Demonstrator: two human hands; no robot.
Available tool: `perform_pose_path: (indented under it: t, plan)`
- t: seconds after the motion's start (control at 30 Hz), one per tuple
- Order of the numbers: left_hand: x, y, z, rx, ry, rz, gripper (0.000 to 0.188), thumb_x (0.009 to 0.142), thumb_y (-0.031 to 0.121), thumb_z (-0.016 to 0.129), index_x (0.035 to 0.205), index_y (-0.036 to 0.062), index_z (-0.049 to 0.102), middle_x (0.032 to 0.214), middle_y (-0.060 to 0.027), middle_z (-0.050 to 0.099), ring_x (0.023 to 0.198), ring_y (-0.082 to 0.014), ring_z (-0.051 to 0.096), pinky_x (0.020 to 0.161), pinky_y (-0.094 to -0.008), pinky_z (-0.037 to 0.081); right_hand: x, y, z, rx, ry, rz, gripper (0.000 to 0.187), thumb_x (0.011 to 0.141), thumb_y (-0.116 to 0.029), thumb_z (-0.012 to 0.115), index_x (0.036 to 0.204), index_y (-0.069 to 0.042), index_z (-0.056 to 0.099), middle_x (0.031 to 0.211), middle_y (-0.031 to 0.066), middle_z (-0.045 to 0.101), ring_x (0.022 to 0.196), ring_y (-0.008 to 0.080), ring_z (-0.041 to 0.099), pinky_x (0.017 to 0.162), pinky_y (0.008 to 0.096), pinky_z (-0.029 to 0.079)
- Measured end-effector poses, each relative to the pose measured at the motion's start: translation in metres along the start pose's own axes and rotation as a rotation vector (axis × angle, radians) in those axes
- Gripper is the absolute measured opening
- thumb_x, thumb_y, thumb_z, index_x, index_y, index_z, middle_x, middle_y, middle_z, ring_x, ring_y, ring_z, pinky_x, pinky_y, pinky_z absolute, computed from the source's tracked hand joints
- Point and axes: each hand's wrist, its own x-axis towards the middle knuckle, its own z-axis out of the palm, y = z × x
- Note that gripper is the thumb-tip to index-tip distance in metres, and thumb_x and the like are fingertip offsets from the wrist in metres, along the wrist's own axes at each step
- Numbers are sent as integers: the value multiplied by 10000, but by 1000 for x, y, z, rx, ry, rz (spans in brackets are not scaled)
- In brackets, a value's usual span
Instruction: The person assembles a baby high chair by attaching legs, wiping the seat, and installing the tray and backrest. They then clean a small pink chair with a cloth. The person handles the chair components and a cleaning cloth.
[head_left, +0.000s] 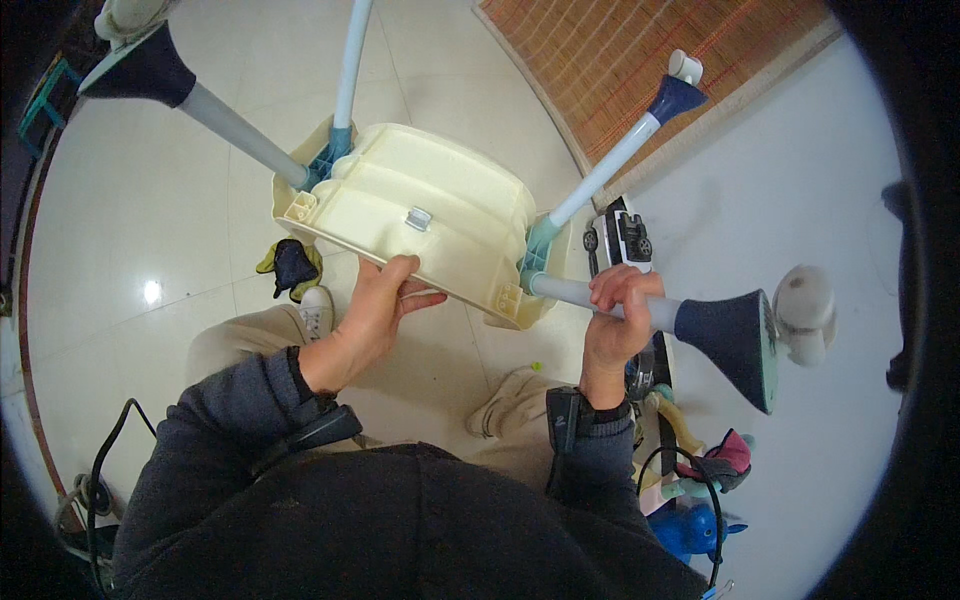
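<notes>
A cream plastic body (440, 170) with tube legs is tilted in front of me, its ribbed side facing up. A small metal clip (419, 218) sits in its middle. My left hand (365, 315) pinches the near edge, thumb on top and the other fingers below. My right hand (622, 315) is closed around the near right leg (663, 316), a grey tube ending in a dark blue flared foot (728, 343) with a white caster (803, 312). Pale green-blue sockets (540, 245) join the legs to the body. The far left leg (352, 65) runs out of the frame.
A brown slatted mat (640, 80) lies at the far right. Toy cars (632, 238), a blue toy animal (690, 530) and other toys are beside my right arm. A yellow and black cloth thing (292, 268) lies by my shoe (317, 311). A black cable (98, 480) hangs at left.
</notes>
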Motion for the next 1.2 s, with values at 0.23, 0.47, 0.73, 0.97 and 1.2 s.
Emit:
perform_pose_path:
  t: [0.23, 0.47, 0.73, 0.97, 1.2]
  plan:
    - [-7, -1, 12, 37, 40, 146, 537, 864, 163, 472, 1317, 57, 203, 1181, -184, 501, 925, -273, 636, 756, -374, 570, 11, -8, -10, 174, -230, 94, 217, 800, -164, 584, 688, -70, 424, 565, 61, 442, 508, 164, 421, 534, 291, 377]
    - [-12, -3, 19, 34, -14, 135, 594, 877, 212, 466, 1366, 89, 151, 1250, -158, 430, 967, -273, 595, 805, -396, 557, 19, -18, 1, 62, 36, 139, 236, 845, -135, 593, 696, -75, 420, 558, 44, 422, 533, 159, 436, 568, 303, 400]
    - [-19, -8, 15, 84, -27, 144, 660, 874, 314, 519, 1367, 101, 135, 1220, -170, 430, 905, -264, 614, 755, -367, 575, 13, -29, 6, -6, 106, 180, 240, 845, -169, 636, 718, -69, 459, 598, 38, 458, 550, 145, 457, 570, 293, 406]
    - [-23, -9, 15, 154, 34, 169, 710, 851, 416, 574, 1356, 111, 177, 1212, -170, 434, 818, -244, 633, 655, -327, 592, 22, -37, 1, 21, 92, 192, 223, 823, -198, 695, 738, -62, 540, 609, 22, 519, 528, 107, 493, 519, 253, 425]
    - [-23, -4, 16, 150, 93, 204, 796, 783, 487, 649, 1334, 105, 219, 1205, -153, 413, 793, -219, 591, 620, -340, 589, 25, -51, 3, -9, 52, 199, 265, 821, -262, 704, 729, -73, 541, 605, 4, 498, 526, 102, 479, 510, 254, 402]
